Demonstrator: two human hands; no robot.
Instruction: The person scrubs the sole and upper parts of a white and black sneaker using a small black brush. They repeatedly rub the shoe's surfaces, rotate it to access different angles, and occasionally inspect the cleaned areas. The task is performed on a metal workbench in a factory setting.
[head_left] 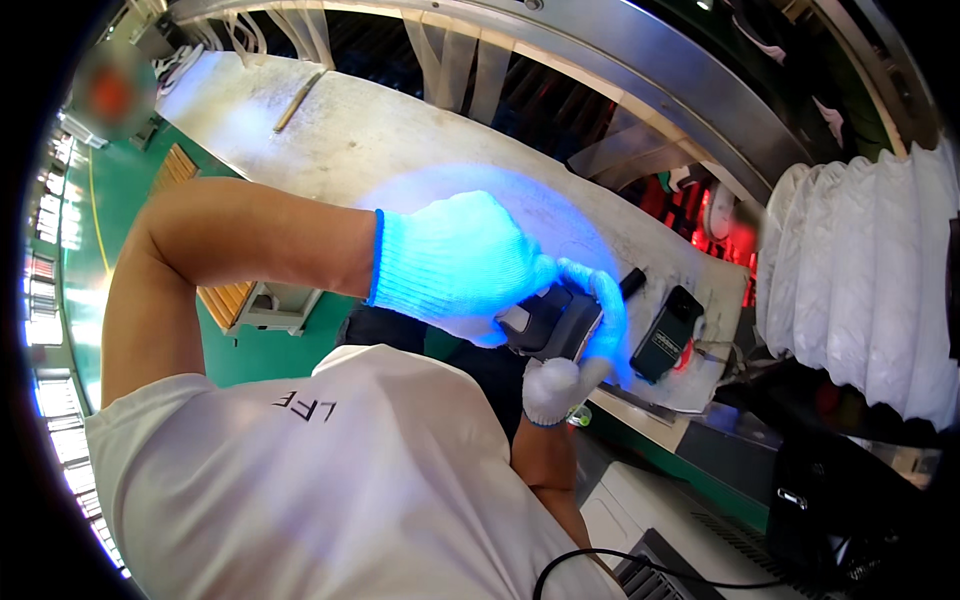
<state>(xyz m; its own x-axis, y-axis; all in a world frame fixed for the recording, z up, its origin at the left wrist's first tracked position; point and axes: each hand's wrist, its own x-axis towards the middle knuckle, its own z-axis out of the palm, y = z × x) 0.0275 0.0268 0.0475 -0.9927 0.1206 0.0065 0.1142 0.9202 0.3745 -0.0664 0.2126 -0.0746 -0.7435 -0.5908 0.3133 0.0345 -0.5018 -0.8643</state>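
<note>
My left hand [460,262], in a knitted glove lit bright blue, reaches in from the left with its fingers closed on a dark grey and black plastic device [548,322]. My right hand [598,335], also gloved, curls its fingers round the device's other side. The gloves hide much of the device, so its exact kind is unclear. Blue light spreads over both gloves and the worktop [370,130] behind them. Just beyond my right fingers a short black cylinder [632,282] shows. A dark phone [668,335] lies on the worktop to the right.
A metal-framed conveyor machine [640,60] with clear hanging strips [450,70] runs along the far side. Red light glows inside near a shoe [718,212]. A thin stick [300,100] lies far left. A white ribbed duct [865,285] and black bag [830,500] stand right.
</note>
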